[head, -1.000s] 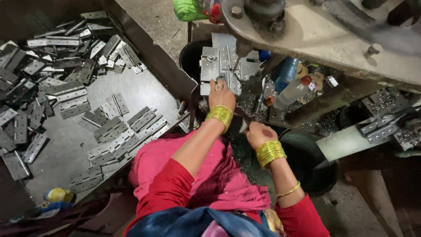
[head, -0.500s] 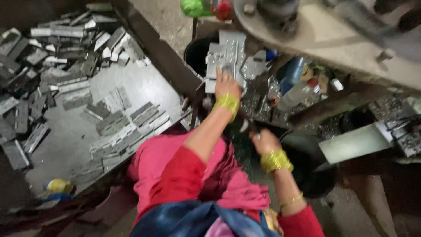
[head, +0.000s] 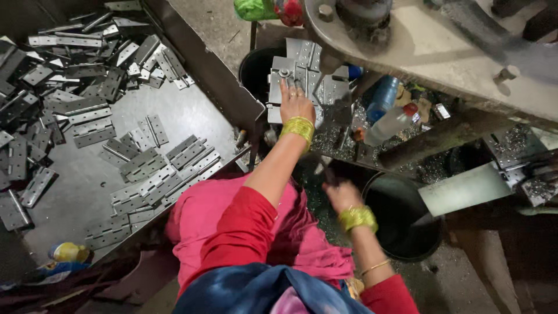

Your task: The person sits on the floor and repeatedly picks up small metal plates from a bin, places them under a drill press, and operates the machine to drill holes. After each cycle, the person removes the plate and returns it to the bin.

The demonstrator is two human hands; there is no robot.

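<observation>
— Two hands are at work; where is each?

— Largest first: a dark tray (head: pixel 192 116) at the left holds many loose metal hinges (head: pixel 145 174). Ahead, under a big machine (head: pixel 430 40), sits a stack of metal plates (head: pixel 302 72). The left hand (head: pixel 295 103) lies flat on that stack, fingers spread open and touching the top plate.

— And the right?

— The right hand (head: pixel 342 193) hangs lower, near a black bucket (head: pixel 401 215), well apart from the plates. It is blurred, so I cannot tell its grip.

— Any open room?

— Little; bottles (head: pixel 390 119) and the tray wall crowd the stack.
</observation>
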